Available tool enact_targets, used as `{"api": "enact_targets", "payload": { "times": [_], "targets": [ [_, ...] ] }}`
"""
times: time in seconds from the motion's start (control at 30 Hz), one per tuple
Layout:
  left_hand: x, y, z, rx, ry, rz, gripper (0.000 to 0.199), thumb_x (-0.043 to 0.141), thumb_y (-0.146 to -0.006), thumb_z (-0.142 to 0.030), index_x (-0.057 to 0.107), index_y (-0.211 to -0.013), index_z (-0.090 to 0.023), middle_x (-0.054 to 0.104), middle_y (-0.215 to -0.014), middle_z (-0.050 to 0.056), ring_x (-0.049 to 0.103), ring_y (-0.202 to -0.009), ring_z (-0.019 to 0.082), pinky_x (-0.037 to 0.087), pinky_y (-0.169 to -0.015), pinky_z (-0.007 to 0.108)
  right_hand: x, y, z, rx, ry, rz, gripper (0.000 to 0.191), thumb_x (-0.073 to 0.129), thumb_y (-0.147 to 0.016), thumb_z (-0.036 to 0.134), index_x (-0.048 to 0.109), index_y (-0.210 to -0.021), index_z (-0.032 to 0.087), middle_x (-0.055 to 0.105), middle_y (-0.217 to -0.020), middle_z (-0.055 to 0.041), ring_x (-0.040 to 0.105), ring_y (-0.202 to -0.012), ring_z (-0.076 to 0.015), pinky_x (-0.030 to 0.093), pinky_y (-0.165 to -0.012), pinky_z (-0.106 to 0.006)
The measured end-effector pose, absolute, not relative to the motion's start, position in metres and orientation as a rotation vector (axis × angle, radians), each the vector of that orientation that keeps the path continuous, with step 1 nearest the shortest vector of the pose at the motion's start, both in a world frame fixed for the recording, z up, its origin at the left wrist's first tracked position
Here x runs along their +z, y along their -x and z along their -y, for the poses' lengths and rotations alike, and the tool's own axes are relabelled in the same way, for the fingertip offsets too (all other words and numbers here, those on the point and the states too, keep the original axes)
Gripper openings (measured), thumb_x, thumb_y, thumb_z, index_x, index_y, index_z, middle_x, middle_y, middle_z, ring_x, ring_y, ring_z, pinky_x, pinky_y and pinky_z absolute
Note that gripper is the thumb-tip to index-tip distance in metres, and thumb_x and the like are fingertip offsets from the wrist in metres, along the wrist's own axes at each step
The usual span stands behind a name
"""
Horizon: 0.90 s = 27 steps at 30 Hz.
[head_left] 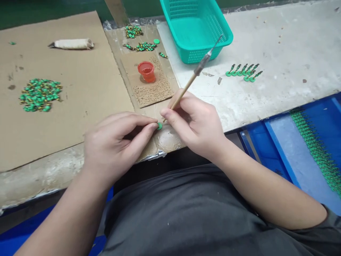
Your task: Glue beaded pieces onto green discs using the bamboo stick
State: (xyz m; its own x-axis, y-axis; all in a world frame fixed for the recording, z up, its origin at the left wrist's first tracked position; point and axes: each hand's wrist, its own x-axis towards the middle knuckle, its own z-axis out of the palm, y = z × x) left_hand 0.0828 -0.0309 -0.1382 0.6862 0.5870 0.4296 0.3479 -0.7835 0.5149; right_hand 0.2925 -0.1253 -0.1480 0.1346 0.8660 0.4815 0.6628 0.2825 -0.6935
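Observation:
Between the thumb and forefinger of my left hand (114, 140) is a small round green disc (159, 126), pinched near the table's front edge. My right hand (197, 121) grips a thin wooden stick tool (188, 84). Its upper end carries a dark wrapped collar and a thin pale tip pointing up and right. The stick's lower end comes down close to the disc; I cannot tell whether they touch. Just beyond my hands a small red cup (146, 72) with liquid in it stands on a speckled cardboard piece (151, 94).
A green pile of small parts (41, 94) and a wrapped, pointed tool (71, 44) lie on cardboard at left. Behind the cup are more small parts (146, 46). A turquoise basket (190, 53) stands at the back. Several disc-based pieces (243, 71) stand at right; rows of green pieces (317, 149) sit lower right.

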Motion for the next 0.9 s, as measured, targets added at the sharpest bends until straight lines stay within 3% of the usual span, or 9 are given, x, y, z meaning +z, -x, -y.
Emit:
{"api": "enact_targets", "payload": {
  "times": [0.37,0.9],
  "targets": [
    [-0.141,-0.081,0.03,0.898,-2.557,-0.657,0.012,0.077,-0.112,-0.027,0.083,-0.103,-0.023,0.087,-0.096,-0.003,0.076,-0.085,0.011,0.055,-0.083,0.023,-0.153,-0.292,0.125,0.265,1.408,1.755,0.023,0.06,-0.123,0.035,0.075,-0.11,0.024,0.081,-0.104,-0.004,0.078,-0.094,-0.0216,0.065,-0.097,-0.034],
    [-0.142,-0.082,0.034,0.89,-2.563,-0.666,0.018,0.074,-0.114,-0.026,0.078,-0.098,-0.021,0.083,-0.094,-0.002,0.074,-0.086,0.009,0.053,-0.085,0.021,-0.154,-0.286,0.122,0.281,1.37,1.765,0.025,0.057,-0.125,0.035,0.069,-0.106,0.025,0.077,-0.101,-0.0003,0.076,-0.094,-0.0199,0.061,-0.093,-0.032]
  ]
}}
